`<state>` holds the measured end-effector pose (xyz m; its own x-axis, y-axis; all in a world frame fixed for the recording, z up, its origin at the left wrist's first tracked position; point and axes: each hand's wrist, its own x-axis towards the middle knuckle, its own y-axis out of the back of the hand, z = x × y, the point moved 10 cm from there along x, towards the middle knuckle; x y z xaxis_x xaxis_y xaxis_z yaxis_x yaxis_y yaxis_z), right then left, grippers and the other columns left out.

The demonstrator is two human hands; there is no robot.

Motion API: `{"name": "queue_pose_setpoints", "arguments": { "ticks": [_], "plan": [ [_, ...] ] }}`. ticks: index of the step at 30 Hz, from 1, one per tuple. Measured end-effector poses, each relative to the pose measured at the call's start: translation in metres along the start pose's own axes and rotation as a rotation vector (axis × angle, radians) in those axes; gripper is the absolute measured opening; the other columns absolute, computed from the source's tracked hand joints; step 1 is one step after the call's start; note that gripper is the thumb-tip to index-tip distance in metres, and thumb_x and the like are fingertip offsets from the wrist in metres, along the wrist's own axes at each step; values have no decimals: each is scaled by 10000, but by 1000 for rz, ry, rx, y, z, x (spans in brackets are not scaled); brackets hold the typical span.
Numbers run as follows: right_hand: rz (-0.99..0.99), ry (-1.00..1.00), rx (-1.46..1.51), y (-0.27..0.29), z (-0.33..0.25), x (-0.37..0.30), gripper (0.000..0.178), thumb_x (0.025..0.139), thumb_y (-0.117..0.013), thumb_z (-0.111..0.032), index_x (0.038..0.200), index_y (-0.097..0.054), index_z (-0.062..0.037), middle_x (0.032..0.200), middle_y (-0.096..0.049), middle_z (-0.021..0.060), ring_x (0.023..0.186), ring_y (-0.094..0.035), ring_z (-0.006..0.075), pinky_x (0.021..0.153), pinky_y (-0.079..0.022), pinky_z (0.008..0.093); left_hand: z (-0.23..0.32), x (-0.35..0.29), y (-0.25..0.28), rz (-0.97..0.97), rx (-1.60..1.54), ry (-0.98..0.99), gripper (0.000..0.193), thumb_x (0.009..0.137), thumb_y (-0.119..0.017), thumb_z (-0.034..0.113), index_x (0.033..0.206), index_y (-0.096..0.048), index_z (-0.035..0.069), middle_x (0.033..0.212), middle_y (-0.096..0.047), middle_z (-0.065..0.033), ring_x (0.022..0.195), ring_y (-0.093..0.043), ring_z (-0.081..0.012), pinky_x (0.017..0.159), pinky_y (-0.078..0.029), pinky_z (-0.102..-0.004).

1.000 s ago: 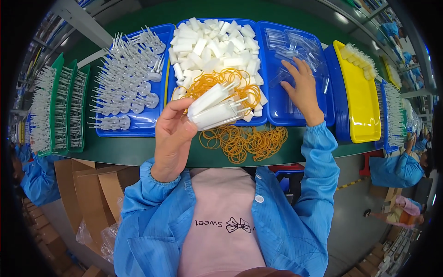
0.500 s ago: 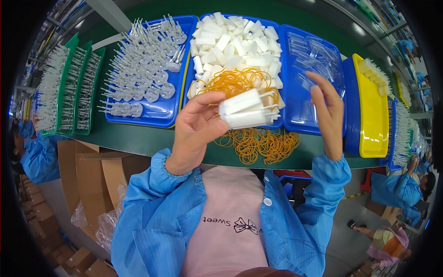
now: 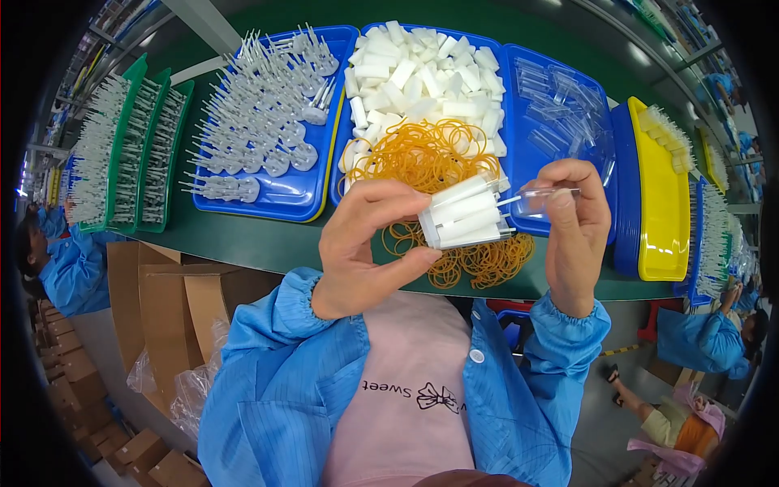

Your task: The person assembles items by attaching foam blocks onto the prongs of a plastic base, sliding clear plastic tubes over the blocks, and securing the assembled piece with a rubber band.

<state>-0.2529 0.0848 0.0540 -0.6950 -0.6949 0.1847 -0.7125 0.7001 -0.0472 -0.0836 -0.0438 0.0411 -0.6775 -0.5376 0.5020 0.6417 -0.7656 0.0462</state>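
My left hand (image 3: 361,247) grips, between thumb and fingers, a round clear-based piece with thin white prongs and white foam blocks (image 3: 466,215) set among them. The prongs point right. In a pinch, my right hand (image 3: 578,231) holds a clear plastic tube (image 3: 531,199); its left end is at the tip of one prong. Whether the prong has entered the tube I cannot tell. Orange rubber bands (image 3: 422,154) lie on the foam blocks behind my left hand. More rubber bands (image 3: 487,264) rest on the green table below the held piece.
A blue tray (image 3: 280,195) of pronged pieces stands at left, beside green racks (image 3: 130,154) of similar pieces. White foam blocks (image 3: 406,69) fill the middle tray. Clear plastic pieces (image 3: 560,101) lie in the right blue tray. Farther right is a yellow tray (image 3: 661,243). Cardboard (image 3: 166,308) stands below left.
My right hand has come from the tray of clear pieces toward my left hand, now with a clear tube. My left hand has turned the pronged piece and moved slightly right and down.
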Motion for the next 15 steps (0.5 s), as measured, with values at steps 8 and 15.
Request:
{"name": "queue_pose_setpoints", "arguments": {
  "ticks": [8,15],
  "plan": [
    [-65,30,3,-14,1,-2,307,839,-666,-114,1088,-521,-9,948,-550,37,861,-515,95,799,-417,222,10,4,-5,-47,73,-33,488,656,-774,13,1121,-629,18,1065,-559,-117,939,-580,-212,784,-484,-286],
    [2,32,32,-6,-3,-3,371,774,-728,-59,1075,-520,2,905,-593,57,852,-559,113,793,-446,240,23,9,-25,-206,235,-88,507,650,-713,-43,1147,-623,8,1070,-479,-120,921,-559,-198,777,-505,-298]
  ]
}}
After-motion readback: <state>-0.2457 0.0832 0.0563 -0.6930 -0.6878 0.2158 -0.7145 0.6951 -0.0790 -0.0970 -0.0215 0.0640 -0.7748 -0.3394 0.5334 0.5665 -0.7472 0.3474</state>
